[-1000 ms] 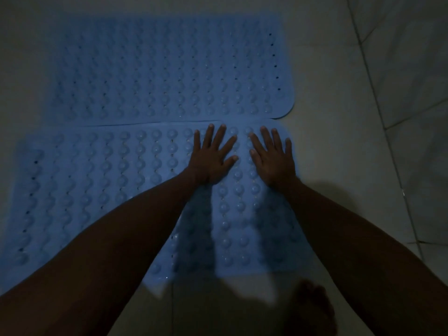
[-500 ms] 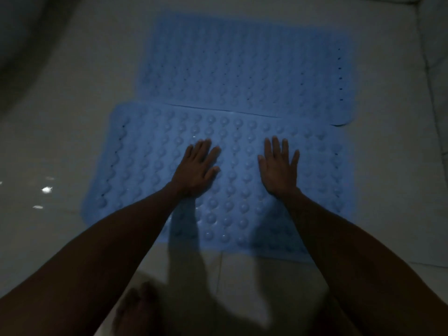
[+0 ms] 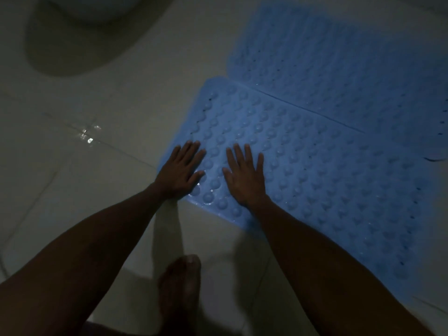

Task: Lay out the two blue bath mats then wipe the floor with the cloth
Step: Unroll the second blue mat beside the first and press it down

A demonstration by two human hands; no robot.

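Two blue bath mats with round bumps lie flat side by side on the pale tiled floor. The near mat (image 3: 327, 180) runs from the centre to the lower right. The far mat (image 3: 351, 64) lies behind it at the upper right, their long edges touching. My left hand (image 3: 180, 169) presses flat, fingers spread, on the near mat's left end at its corner. My right hand (image 3: 244, 177) lies flat on the same mat just to the right. Neither hand holds anything. No cloth is in view.
The tiled floor (image 3: 97, 190) shows a wet glint (image 3: 87, 135) left of the mats. A dark rounded shape, perhaps a fixture's base and its shadow (image 3: 80, 37), sits at the upper left. My bare foot (image 3: 180, 294) stands on the floor near the bottom centre.
Both hands have slid leftward along the near mat, from its right end to its left end. The view has swung left, so the mats now sit at the right.
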